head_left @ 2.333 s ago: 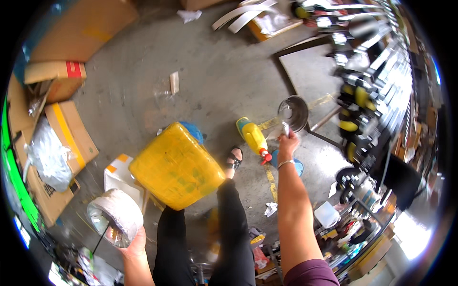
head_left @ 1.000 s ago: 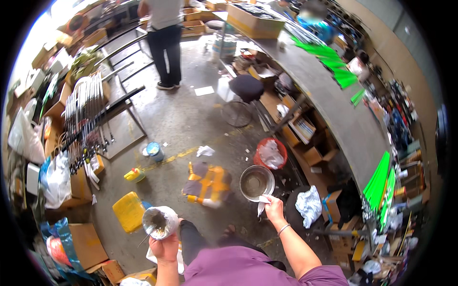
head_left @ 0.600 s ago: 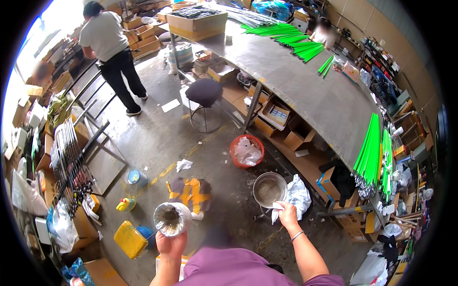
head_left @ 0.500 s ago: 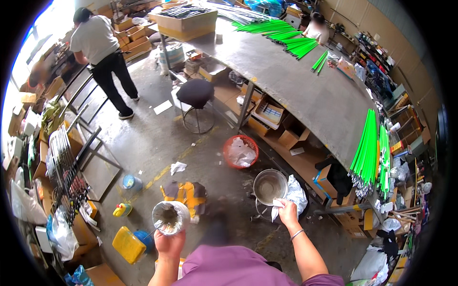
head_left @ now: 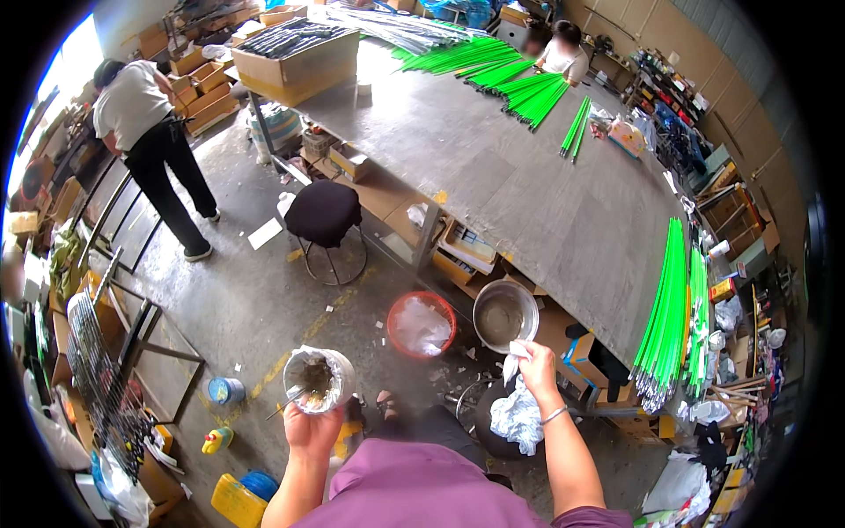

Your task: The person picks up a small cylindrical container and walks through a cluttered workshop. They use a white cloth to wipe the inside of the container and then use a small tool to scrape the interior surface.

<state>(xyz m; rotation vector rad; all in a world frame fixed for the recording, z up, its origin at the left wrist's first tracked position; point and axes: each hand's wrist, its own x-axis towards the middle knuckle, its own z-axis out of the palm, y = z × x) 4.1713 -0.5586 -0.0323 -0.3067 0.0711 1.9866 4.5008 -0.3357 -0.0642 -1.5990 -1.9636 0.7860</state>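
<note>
Since half a second ago the long grey worktable (head_left: 528, 185) swung closer. Left hand (head_left: 310, 429) fingers wrapped round a white-wrapped round cup of dark stuff (head_left: 317, 380), lower centre-left. Right hand (head_left: 535, 370) pinches a white rag (head_left: 516, 351) on the round steel bowl (head_left: 504, 315), centre frame. I'd keep both level. Red basket (head_left: 421, 324) and black stool (head_left: 323, 214) crowd the floor ahead.

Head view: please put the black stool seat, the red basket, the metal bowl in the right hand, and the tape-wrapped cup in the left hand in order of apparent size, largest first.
1. black stool seat
2. red basket and metal bowl: look about alike; the bowl is held nearer the camera, so not ranked
3. tape-wrapped cup, also held near
</note>
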